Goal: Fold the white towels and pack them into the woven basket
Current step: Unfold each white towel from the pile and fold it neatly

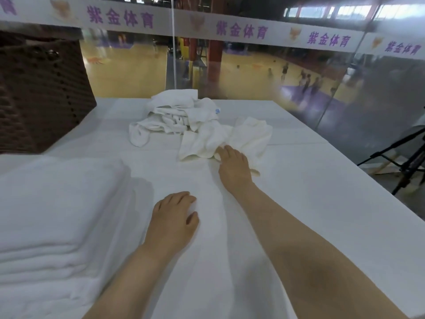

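Two hands: right hand [232,165] grips loose towel [230,139]; left hand [174,215] rests relaxed on table [310,180].
Towel handling: soft, light, limp; likely best pinched at corners.

Basket [39,93] far left, folded stack [59,203] before it — loose towels [179,116] apparently mid-table.

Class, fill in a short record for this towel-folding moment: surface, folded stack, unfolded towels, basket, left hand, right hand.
surface: white-covered table
folded stack: white towels, near left
unfolded towels: crumpled pile, far centre
basket: dark woven basket, far left
left hand: left hand rests on the cloth, holding nothing
right hand: right hand grips a loose towel
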`<state>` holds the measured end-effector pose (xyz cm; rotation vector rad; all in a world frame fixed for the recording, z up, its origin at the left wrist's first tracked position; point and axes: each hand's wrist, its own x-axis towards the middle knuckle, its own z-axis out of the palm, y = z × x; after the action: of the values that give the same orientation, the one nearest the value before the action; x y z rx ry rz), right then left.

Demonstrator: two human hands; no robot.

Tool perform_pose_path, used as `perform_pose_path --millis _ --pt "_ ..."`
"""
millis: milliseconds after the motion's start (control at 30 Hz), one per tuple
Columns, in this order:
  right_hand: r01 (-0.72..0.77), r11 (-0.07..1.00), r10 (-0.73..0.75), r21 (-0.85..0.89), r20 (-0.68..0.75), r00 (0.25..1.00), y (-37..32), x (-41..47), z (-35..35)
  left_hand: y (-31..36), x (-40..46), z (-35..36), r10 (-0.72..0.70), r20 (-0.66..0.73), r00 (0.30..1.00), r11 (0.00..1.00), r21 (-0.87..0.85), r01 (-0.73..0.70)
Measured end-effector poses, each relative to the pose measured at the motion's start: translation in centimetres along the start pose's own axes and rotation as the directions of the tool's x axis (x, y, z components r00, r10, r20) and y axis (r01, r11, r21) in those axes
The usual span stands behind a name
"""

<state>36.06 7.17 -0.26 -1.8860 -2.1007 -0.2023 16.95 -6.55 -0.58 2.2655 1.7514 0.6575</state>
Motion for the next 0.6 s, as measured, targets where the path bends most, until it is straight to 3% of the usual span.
perform_pose_path --millis 200,467,600 --pt "-0.084 0.993 0.095 0.088 -0.129 0.987 1.4 -1.1 0.3 -0.7 0.5 -0.5 -0.046 -0.022 0.999 0.998 -0.038 0.045" --pt "0.016 0.958 0.051 0.285 -0.226 0.973 3.3 -8.8 -1.8 -0.6 0.6 -0.7 -0.092 -0.042 0.995 0.989 -0.121 0.086" --pt "0.009 0.92 0.093 0.393 -0.241 0.966 4.0 -11.0 -2.7 -1.0 0.8 -0.6 -0.097 -0.027 0.995 0.994 -0.057 0.096"
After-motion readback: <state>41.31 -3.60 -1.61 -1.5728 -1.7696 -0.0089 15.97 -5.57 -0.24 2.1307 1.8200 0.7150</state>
